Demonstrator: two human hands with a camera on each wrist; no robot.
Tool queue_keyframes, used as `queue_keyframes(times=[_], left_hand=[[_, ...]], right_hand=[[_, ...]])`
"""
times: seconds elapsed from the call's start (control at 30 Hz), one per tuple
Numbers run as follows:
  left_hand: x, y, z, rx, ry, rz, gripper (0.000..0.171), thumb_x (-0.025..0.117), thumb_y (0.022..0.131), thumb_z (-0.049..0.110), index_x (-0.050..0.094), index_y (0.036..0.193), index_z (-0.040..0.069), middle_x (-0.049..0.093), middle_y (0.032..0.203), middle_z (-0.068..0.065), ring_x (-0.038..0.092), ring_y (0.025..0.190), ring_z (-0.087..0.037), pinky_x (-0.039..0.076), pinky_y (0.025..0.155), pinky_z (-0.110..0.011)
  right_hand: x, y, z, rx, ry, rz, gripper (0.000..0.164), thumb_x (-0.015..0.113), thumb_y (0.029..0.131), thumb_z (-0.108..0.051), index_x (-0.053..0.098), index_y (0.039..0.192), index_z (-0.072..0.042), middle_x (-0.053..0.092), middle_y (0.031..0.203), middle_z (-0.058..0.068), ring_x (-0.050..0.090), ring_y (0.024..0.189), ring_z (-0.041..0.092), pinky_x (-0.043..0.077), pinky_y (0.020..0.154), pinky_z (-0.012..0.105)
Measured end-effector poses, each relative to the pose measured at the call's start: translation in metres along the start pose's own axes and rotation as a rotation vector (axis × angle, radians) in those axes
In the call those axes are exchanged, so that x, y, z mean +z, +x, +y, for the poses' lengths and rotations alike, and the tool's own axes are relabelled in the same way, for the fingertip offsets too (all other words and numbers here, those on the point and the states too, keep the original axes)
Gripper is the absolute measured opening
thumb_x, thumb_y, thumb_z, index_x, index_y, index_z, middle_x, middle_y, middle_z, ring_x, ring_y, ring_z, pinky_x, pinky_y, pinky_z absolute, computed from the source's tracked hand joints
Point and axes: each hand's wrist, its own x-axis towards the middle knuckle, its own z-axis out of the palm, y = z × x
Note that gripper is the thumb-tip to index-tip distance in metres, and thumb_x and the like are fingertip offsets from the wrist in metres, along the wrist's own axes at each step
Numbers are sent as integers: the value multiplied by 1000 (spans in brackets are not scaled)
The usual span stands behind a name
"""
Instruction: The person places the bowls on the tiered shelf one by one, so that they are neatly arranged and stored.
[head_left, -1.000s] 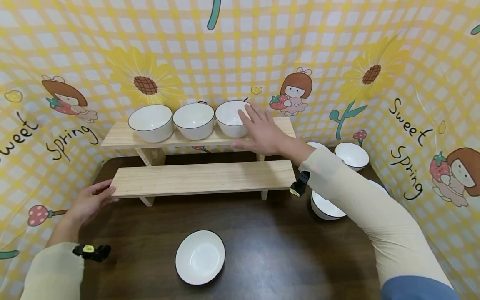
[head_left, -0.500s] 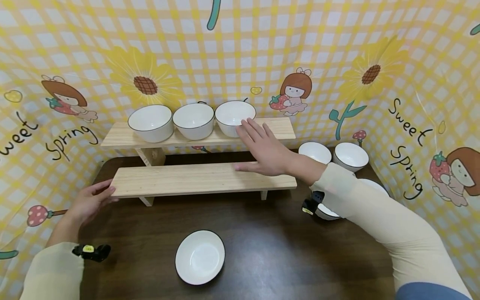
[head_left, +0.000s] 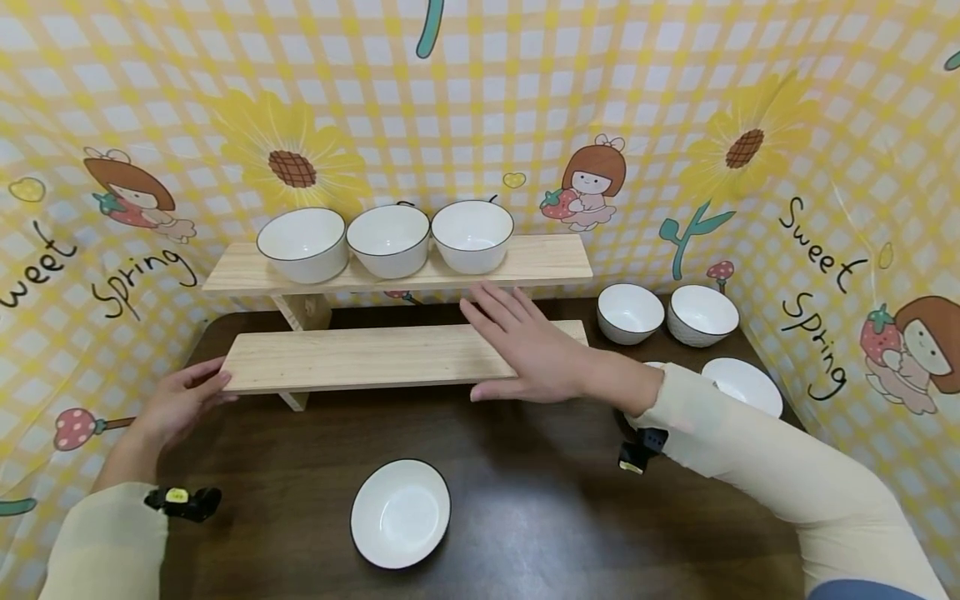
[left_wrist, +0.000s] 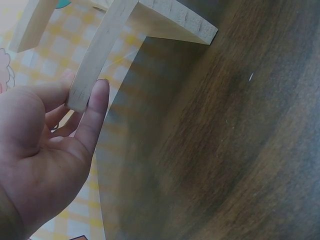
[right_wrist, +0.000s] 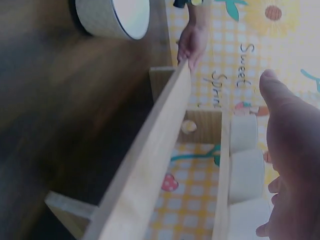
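Note:
My left hand [head_left: 180, 408] pinches the left end of the lower board [head_left: 360, 358] of a two-tier wooden shelf. In the left wrist view, thumb and fingers [left_wrist: 95, 117] lie on opposite faces of the board end [left_wrist: 95, 65]. Over the right part of that board, my right hand [head_left: 536, 346] is spread with straight fingers and holds nothing; whether it touches the wood cannot be told. Three white dark-rimmed bowls stand side by side on the upper board [head_left: 551, 258]: a left one [head_left: 302, 246], a middle one [head_left: 388, 242] and a right one [head_left: 472, 237].
Another white bowl [head_left: 401, 514] stands on the dark wooden table [head_left: 285, 533] in front of the shelf. At the right are two small bowls [head_left: 630, 314] and a wider white dish [head_left: 742, 386]. My right sleeve partly hides another bowl there. Checked cloth [head_left: 465, 100] surrounds the table.
My right hand has moved away from the right bowl on the upper board, down and towards me, over the lower board. The left hand and the bowls have stayed in place.

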Motion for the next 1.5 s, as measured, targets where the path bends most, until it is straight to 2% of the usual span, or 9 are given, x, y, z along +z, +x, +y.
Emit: queue_keyframes(times=[0.3,0.47,0.67,0.8,0.9,1.0,1.1,1.37,1.5], left_hand=[[1,-1,2,-2,-1,5,78,50,107,39,16,158,-8,31,152,-34,68,89,2,57,81,-15],[1,-1,2,4,-8,4,77,50,107,38,16,158,-9,26,154,-37,68,89,3,57,81,-15],[3,-1,2,16,-27,5,76,49,107,36,16,157,-10,22,155,-39,67,89,4,58,84,-19],[1,-1,2,18,-38,8,77,52,106,36,17,157,-11,55,134,-17,68,89,2,58,83,-18],[1,-1,2,19,-53,10,79,55,105,36,18,157,-11,59,116,10,68,88,1,58,82,-18],[1,-1,2,18,-59,7,79,55,105,36,18,157,-11,59,126,-6,68,88,1,58,83,-18],[2,-1,1,18,-63,3,79,55,105,35,17,157,-11,38,145,-29,68,89,1,58,83,-19],[1,-2,1,17,-68,5,81,56,105,36,17,157,-11,51,135,-11,69,89,1,58,83,-19],[2,-1,1,11,-59,11,80,55,105,37,17,157,-11,42,143,-25,69,88,1,58,84,-19]], right_hand=[[19,-13,-17,-43,89,-21,110,67,91,-63,9,164,-5,4,169,17,-8,156,26,7,125,58],[32,-17,-25,-72,118,-40,109,68,91,-63,12,163,-2,7,169,18,-2,156,29,13,125,59],[45,-19,-32,-84,145,-92,109,65,92,-65,10,163,-4,10,169,17,6,156,30,15,127,46],[53,-20,-38,-98,164,-116,110,64,91,-67,8,164,-7,9,169,15,7,156,29,14,127,43],[60,-19,-43,-123,171,-115,111,65,90,-67,10,164,-5,12,168,16,11,156,31,15,127,43],[66,-18,-48,-146,173,-115,111,67,89,-66,12,163,-4,14,168,17,12,155,32,15,127,42],[73,-17,-52,-159,186,-134,113,69,88,-66,12,163,-4,12,168,16,8,156,28,14,127,40],[87,-12,-64,-186,254,-181,120,75,83,-65,10,164,-5,10,168,16,7,156,26,18,127,40],[93,-9,-68,-209,267,-187,124,77,80,-66,8,164,-6,12,168,16,11,156,25,22,126,40]])
